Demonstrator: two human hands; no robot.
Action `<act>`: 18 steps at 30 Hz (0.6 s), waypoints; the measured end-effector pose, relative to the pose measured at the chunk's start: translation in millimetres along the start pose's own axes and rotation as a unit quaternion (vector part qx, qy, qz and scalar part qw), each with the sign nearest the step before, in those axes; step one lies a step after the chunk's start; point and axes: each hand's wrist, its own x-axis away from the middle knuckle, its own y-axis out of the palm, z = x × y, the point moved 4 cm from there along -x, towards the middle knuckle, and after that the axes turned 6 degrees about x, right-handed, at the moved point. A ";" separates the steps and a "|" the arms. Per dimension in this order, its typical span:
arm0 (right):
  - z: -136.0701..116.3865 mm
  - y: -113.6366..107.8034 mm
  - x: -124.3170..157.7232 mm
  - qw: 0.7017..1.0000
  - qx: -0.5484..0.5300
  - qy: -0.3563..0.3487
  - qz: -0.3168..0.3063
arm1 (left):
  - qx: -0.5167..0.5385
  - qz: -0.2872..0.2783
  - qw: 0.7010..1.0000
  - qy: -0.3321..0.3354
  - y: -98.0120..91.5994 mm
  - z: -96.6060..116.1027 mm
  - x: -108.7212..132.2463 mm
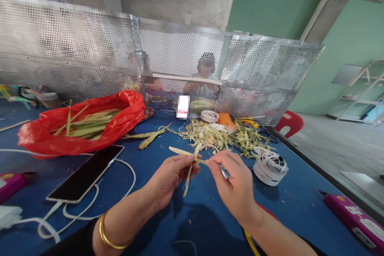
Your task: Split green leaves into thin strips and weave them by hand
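Note:
Above the blue table, my left hand (177,168) pinches several pale green leaf strips (196,150) where they cross each other. One strip end hangs down below the fingers, and others point up and to the left. My right hand (232,178) is closed, thumb and forefinger gripping the end of the strip that runs to the right. A silver metal tip (225,173) shows inside the right palm, and a red and yellow handle (251,242) shows below that wrist. Most of this tool is hidden by the hand.
A red plastic bag (81,144) of long leaves lies left, behind a phone (87,174) with a white cable. Leaf scraps (207,134) are heaped ahead, near a white ribbon roll (270,168). A perforated metal screen (180,48) borders the table; people sit behind it.

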 end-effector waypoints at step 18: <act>-4.9 26.4 10.0 0.986 -0.051 0.043 -0.154 | 0.026 0.014 0.998 0.046 -1.7 -0.5 -1.2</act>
